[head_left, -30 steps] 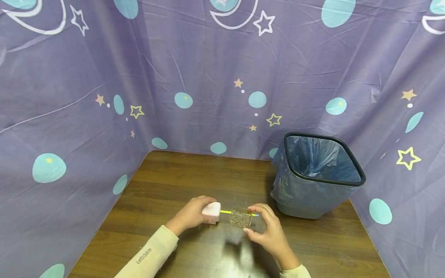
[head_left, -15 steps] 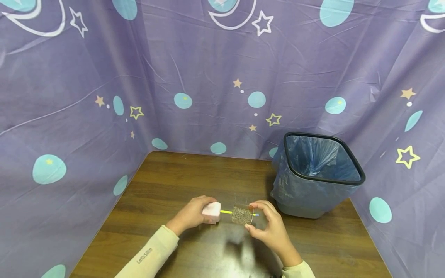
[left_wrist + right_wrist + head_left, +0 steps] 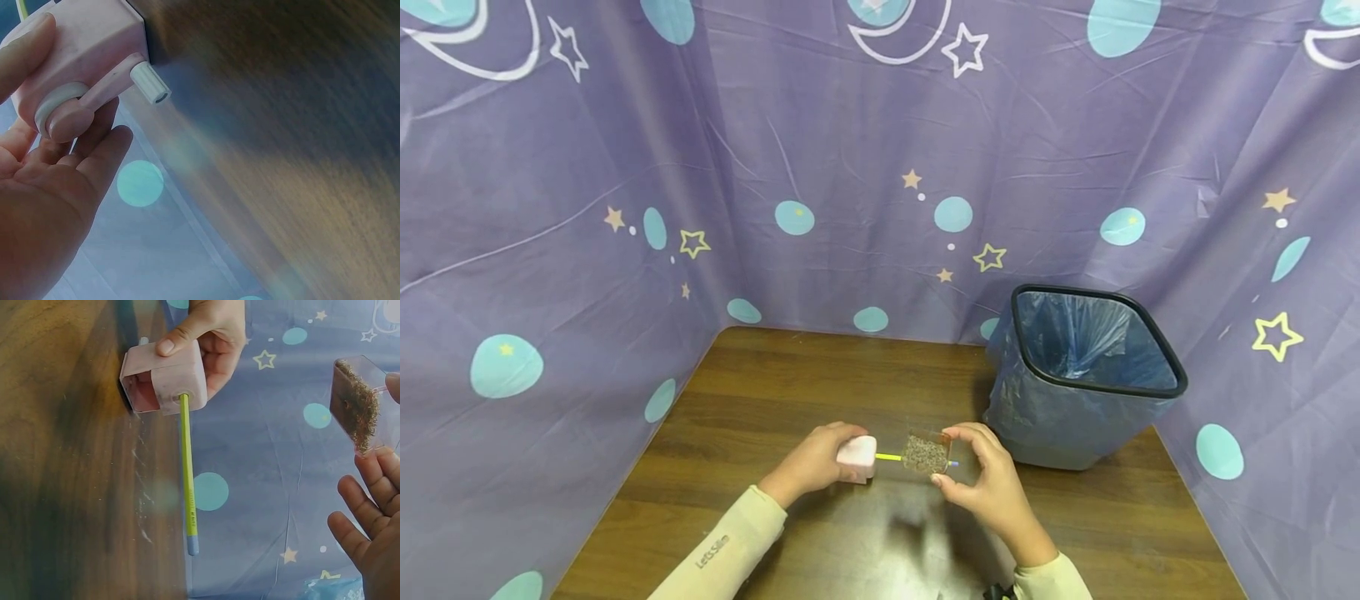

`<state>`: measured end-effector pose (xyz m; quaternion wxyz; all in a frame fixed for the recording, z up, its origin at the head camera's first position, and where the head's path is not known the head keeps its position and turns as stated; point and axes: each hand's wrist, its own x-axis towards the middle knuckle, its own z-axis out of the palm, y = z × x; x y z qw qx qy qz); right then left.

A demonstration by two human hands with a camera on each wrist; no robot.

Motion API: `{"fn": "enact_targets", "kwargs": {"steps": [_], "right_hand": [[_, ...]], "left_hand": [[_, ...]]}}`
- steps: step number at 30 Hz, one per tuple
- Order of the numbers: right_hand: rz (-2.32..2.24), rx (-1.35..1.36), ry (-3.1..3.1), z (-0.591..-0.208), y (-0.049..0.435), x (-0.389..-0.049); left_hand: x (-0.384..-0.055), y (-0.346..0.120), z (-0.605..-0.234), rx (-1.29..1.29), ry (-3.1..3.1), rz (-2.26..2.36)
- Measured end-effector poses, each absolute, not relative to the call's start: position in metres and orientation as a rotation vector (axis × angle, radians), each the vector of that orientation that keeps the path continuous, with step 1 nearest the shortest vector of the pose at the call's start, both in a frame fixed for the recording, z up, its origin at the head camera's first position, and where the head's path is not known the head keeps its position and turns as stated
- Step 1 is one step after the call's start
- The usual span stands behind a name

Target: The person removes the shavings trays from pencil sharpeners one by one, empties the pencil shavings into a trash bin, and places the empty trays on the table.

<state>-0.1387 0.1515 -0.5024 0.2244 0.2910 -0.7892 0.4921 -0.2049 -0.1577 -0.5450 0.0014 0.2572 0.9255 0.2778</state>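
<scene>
Sharpener (image 3: 857,455): tray (image 3: 342,406) out, shavings (image 3: 364,411) judged not yet emptied.
Head view: the sharpener is gripped by the left hand (image 3: 815,461), fingers curled round it; the tray is pinched between the right hand's (image 3: 991,482) thumb and fingertips, a lined bin (image 3: 1067,425) beyond them. Left wrist: the crank (image 3: 112,84) is seen beside the left fingers. Right wrist: a pencil (image 3: 187,469) is seated in the sharpener, projecting away from those fingers; tray refitting is judged outstanding.
</scene>
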Motion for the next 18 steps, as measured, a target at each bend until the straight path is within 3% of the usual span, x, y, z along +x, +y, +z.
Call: {"fn": "enact_targets", "kwargs": {"steps": [18], "right_hand": [[1.346, 0.781, -2.195, -0.48, 0.154, -0.141]], "left_hand": [[-0.205, -0.158, -0.547, 0.781, 2.904, 0.864]]}}
